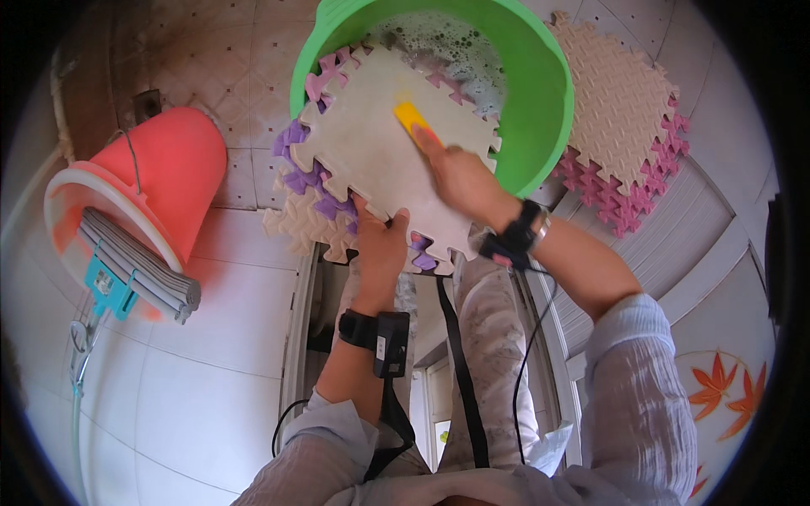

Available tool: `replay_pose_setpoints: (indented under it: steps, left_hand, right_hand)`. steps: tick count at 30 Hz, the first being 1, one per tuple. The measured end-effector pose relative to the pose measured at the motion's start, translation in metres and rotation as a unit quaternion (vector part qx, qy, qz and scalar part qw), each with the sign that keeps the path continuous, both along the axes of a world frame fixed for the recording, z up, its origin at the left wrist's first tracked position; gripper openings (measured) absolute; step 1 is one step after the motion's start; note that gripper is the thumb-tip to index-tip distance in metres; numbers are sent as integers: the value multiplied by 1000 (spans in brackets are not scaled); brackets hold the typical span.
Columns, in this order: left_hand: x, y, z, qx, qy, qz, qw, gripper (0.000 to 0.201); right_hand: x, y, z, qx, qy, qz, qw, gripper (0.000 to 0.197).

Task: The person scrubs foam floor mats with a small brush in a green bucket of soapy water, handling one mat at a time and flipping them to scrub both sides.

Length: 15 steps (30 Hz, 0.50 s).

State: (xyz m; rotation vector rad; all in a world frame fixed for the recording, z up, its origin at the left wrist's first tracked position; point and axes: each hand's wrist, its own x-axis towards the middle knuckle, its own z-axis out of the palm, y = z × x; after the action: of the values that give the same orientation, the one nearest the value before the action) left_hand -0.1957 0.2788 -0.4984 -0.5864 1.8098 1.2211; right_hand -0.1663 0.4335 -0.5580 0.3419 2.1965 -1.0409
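A cream interlocking foam mat lies tilted across the near side of a green basin. My left hand is closed on the mat's near edge, with the thumb on top and the fingers partly hidden beneath. My right hand grips a yellow scrubbing brush and holds it against the mat's upper face; its bristles cannot be seen. Purple and cream mat pieces show under the left side of the mat. Foamy water is in the basin.
At the right, a cream foam mat is stacked on pink ones. A red bucket lies on its side at the left, beside a grey sponge mop head with a teal clamp. The floor is tiled.
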Motion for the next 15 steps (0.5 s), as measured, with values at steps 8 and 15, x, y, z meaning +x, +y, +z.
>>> replay_pose_setpoints:
  steps: [8,15]
  left_hand:
    - [4,22,3,14,-54,13,998,59]
    - [0,-8,-5,8,8,4,1000,57]
  right_hand:
    - [3,50,-99,140,18,-32,989,47]
    - [3,-2,16,-34,-1,19,999,47]
